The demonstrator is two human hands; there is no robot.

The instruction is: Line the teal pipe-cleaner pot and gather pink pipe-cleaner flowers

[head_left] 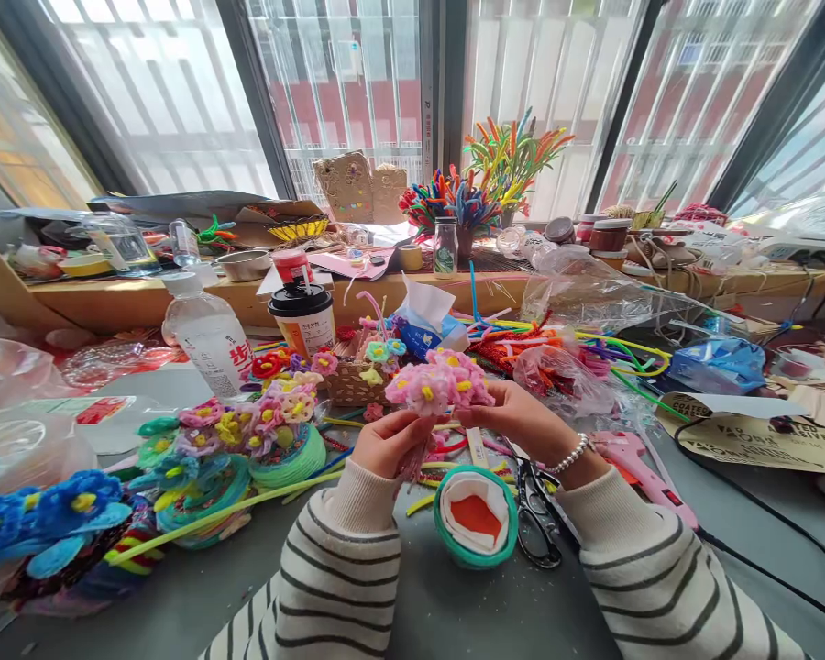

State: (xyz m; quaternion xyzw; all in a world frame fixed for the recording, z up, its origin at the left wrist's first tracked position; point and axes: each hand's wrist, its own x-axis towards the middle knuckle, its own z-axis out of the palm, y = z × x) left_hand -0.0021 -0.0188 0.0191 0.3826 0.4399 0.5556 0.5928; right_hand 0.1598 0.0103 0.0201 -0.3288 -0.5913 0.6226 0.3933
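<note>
A bunch of pink pipe-cleaner flowers with yellow centres is held up over the table's middle. My left hand is closed round its stems, which poke out below the fingers. From the other side, my right hand pinches the bunch just under the blossoms; its fingertips are partly hidden by the petals. Below the hands stands a small green pot wrapped in pipe cleaner, with white lining and an orange-red inside. Black-handled scissors lie right of the pot. A pink glue gun rests beyond my right wrist.
Finished flower pots and blue flowers crowd the left. A bottle, a lidded cup and a tissue pack stand behind. Loose pipe cleaners spread at centre right. A black cable crosses the right side.
</note>
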